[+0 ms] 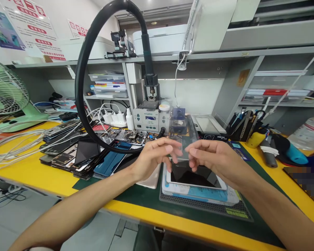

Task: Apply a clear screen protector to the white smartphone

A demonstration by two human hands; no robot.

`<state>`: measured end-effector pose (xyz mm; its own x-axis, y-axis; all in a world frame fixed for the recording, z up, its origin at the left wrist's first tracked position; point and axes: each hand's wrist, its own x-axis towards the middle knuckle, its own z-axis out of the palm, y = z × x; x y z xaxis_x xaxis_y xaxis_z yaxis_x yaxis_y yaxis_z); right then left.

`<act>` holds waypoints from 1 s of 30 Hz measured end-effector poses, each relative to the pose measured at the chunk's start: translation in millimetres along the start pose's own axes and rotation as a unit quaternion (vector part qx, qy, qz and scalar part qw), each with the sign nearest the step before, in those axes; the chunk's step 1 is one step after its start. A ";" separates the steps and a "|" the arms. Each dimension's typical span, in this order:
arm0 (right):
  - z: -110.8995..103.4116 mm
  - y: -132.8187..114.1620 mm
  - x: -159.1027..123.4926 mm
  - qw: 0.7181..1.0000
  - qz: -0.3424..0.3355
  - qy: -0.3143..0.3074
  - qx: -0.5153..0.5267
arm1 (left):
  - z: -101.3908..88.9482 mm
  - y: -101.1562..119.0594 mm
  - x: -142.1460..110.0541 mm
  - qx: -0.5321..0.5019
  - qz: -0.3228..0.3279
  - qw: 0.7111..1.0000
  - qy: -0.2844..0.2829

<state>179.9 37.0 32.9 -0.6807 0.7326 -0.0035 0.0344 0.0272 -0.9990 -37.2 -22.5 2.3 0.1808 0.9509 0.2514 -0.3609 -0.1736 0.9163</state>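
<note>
My left hand (157, 153) hovers just above a white-framed tablet (196, 176), its fingers loosely curled and apart, slightly blurred. Facing it, my right hand (214, 158) pinches thumb and forefinger together. A faint see-through edge shows between the two hands, but I cannot make out what the right fingers hold. The tablet lies with its dark screen up on a blue and white box (199, 192). Beneath the box is a grey perforated pad (206, 206). Neither hand appears to touch the screen.
Stacked phone parts (70, 155) and a blue phone panel (112, 160) lie left. A black hose (80, 76) arches over them near a grey soldering station (150, 118). Tools (247, 122) stand in a holder at right. A green fan (7, 90) is at far left.
</note>
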 end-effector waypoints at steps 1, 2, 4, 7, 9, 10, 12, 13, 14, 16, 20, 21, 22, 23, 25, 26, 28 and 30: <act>-0.6 -1.2 -0.8 0.999 0.013 -0.010 0.050 | -1.0 2.2 0.2 -0.038 0.002 0.999 -0.009; -1.2 -2.8 -1.5 0.994 0.027 -0.026 0.100 | -1.7 4.0 0.4 -0.067 0.006 0.998 -0.019; -1.8 -5.9 -2.5 0.979 0.058 -0.066 0.184 | -2.3 5.8 1.3 -0.082 0.017 0.996 -0.024; -0.5 -7.2 -2.3 0.949 0.121 -0.135 0.258 | -1.2 3.1 3.1 -0.059 0.019 0.998 0.003; 2.3 -4.4 -1.7 0.928 0.162 -0.171 0.287 | 0.2 0.1 4.2 -0.058 0.022 0.998 0.010; 4.0 -2.3 -1.5 0.920 0.177 -0.182 0.298 | 0.9 -0.9 4.4 -0.063 0.027 0.998 0.005; 7.7 2.1 -1.6 0.914 0.195 -0.185 0.306 | 2.1 -0.7 4.3 -0.073 0.041 0.996 -0.007; 9.3 3.6 -1.9 0.917 0.199 -0.180 0.294 | 2.6 0.5 4.0 -0.079 0.047 0.996 -0.007; 10.3 4.3 -2.3 0.925 0.199 -0.174 0.273 | 2.8 2.2 3.8 -0.083 0.050 0.995 0.000; 10.2 3.0 -2.9 0.951 0.173 -0.148 0.211 | 2.4 6.2 3.8 -0.088 0.055 0.994 0.033; 1.0 -6.1 -3.0 0.987 0.044 -0.045 0.150 | -2.2 10.2 6.8 -0.051 0.053 0.990 0.119; -2.3 -7.9 -2.9 0.990 0.016 -0.021 0.141 | -3.7 9.7 7.8 -0.037 0.047 0.989 0.138; -5.2 -8.8 -2.6 0.992 -0.007 0.003 0.124 | -4.9 8.8 8.7 -0.022 0.039 0.987 0.152; -7.6 -8.8 -2.4 0.994 -0.028 0.030 0.097 | -5.9 7.5 9.5 -0.011 0.030 0.986 0.161; -10.0 -6.5 -1.7 0.994 -0.061 0.090 0.029 | -7.1 4.8 10.5 0.004 0.020 0.986 0.167; -10.0 -4.8 -1.2 0.991 -0.070 0.116 0.000 | -7.3 3.7 10.8 0.006 0.018 0.986 0.167; -8.6 -1.9 -0.1 0.986 -0.073 0.147 -0.031 | -7.6 2.2 11.4 0.006 0.020 0.986 0.163; -6.7 -0.8 0.8 0.986 -0.062 0.151 -0.026 | -8.2 1.5 12.3 0.000 0.027 0.988 0.153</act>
<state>184.2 42.2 33.9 -0.4328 0.8905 0.1401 0.0077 0.1590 -0.9872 -43.0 -9.0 4.2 -0.1233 0.9731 0.1947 -0.3623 -0.2268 0.9041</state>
